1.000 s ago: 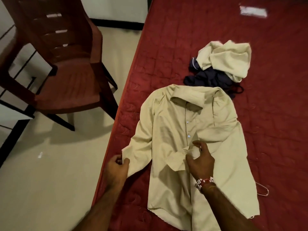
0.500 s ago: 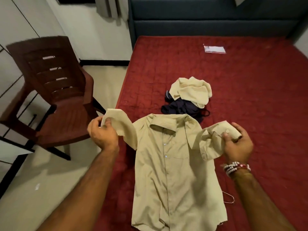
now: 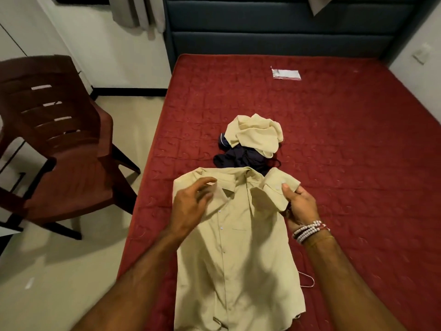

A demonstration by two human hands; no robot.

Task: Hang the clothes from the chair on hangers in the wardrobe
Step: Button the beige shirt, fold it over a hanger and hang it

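A beige button-up shirt (image 3: 238,254) lies face up on the red mattress (image 3: 346,163), collar away from me. My left hand (image 3: 191,206) hovers over its left shoulder with fingers spread and loosely bent, holding nothing. My right hand (image 3: 299,206) grips the folded-in right sleeve cuff (image 3: 278,186) between thumb and fingers. A thin wire hanger (image 3: 307,280) pokes out from under the shirt's right edge. Beyond the collar lie a crumpled beige garment (image 3: 255,134) and a dark navy garment (image 3: 241,158).
A brown plastic chair (image 3: 55,151) stands on the tiled floor left of the bed, its seat bare. A small clear plastic packet (image 3: 286,74) lies near the dark headboard (image 3: 274,27). The wardrobe is out of view.
My left hand has let go of the left sleeve, which now lies folded in, and moved over the shoulder. My right hand has brought the right sleeve inward toward the collar.
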